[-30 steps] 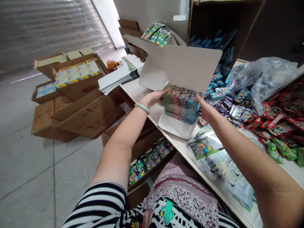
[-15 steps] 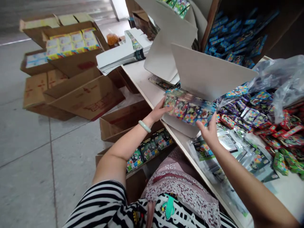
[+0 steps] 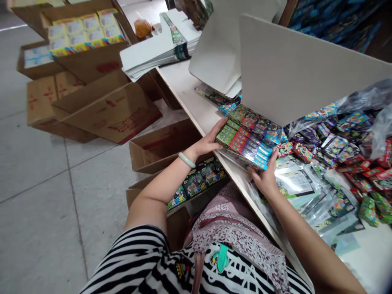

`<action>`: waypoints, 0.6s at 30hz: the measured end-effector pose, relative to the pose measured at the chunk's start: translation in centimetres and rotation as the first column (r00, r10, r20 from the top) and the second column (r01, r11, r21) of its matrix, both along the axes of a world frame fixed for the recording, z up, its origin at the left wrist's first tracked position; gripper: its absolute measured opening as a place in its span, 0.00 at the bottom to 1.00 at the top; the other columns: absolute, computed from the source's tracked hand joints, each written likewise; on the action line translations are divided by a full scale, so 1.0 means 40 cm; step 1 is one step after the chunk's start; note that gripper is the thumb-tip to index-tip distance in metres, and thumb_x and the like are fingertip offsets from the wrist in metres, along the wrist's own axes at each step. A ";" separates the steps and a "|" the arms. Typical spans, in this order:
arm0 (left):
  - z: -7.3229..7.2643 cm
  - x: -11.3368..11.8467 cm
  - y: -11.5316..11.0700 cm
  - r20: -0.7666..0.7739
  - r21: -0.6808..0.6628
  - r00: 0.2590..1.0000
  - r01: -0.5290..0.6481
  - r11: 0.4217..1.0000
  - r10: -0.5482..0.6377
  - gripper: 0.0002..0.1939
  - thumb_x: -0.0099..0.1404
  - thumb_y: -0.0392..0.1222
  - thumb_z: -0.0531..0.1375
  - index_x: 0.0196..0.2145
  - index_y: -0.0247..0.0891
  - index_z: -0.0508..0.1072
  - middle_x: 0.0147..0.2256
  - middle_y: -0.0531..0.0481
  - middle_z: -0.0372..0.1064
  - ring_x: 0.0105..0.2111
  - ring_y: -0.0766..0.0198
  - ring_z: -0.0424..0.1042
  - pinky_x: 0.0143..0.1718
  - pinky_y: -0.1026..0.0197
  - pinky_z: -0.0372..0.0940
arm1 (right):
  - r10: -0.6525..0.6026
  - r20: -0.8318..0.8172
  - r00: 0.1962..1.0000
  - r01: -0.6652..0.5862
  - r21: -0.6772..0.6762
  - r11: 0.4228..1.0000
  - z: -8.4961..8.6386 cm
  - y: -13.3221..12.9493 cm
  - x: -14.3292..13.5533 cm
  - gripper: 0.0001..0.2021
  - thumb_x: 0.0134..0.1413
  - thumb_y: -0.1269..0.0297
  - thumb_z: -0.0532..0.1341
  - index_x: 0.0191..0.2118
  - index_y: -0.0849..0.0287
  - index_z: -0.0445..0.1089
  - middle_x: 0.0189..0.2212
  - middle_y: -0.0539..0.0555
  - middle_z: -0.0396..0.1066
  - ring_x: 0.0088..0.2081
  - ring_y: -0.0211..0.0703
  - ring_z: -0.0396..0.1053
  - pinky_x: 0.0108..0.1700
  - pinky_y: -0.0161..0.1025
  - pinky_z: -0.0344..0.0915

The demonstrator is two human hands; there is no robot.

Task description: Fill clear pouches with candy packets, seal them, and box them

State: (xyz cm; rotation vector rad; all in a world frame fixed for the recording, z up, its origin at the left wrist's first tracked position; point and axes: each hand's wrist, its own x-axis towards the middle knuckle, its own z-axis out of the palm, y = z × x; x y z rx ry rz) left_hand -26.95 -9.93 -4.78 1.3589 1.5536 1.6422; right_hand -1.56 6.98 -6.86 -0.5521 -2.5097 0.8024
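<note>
Between my two hands is a display box packed with rows of small green, red, purple and blue packets. My left hand grips its left end, thumb along the near side. At the right end, my right hand closes on the box, with its thumb at the near corner. The box is tilted so the packets' narrow sides face me. Behind it stands a large white cardboard sheet. Beside my right hand lie flat, clear-wrapped printed sheets.
Loose purple packets, red packets and green packets are heaped on the right of the table. A stack of white card lies at its far left corner. Open cartons stand on the floor to the left.
The box has turned in my hands, so the packets' coloured sides now show instead of their printed faces. The camera view has shifted somewhat, and both hands still hold the box.
</note>
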 end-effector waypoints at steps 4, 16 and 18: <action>0.000 0.037 0.022 0.159 0.049 0.977 -0.149 0.988 0.140 0.41 0.63 0.66 0.58 0.68 0.48 0.55 0.71 0.47 0.47 0.71 0.48 0.45 0.71 0.44 0.42 | 0.053 0.017 0.998 -0.052 -0.019 0.998 0.000 0.014 0.014 0.57 0.54 0.52 0.63 0.72 0.59 0.18 0.73 0.66 0.27 0.73 0.64 0.29 0.70 0.64 0.40; 0.012 0.012 0.025 0.153 -0.042 0.978 -0.140 0.989 0.144 0.41 0.59 0.53 0.65 0.66 0.47 0.57 0.71 0.50 0.46 0.72 0.47 0.41 0.71 0.43 0.39 | 0.020 0.001 1.000 -0.020 -0.164 0.986 0.019 -0.004 0.005 0.39 0.66 0.47 0.45 0.73 0.53 0.23 0.74 0.56 0.25 0.74 0.55 0.24 0.71 0.62 0.33; 0.013 0.019 0.023 0.162 -0.052 0.970 -0.175 0.983 0.181 0.40 0.60 0.52 0.64 0.67 0.49 0.55 0.71 0.51 0.45 0.72 0.47 0.42 0.70 0.41 0.42 | 0.003 0.008 1.000 -0.001 -0.218 0.976 0.024 -0.013 0.003 0.39 0.67 0.47 0.44 0.73 0.53 0.21 0.74 0.55 0.23 0.74 0.53 0.24 0.72 0.60 0.33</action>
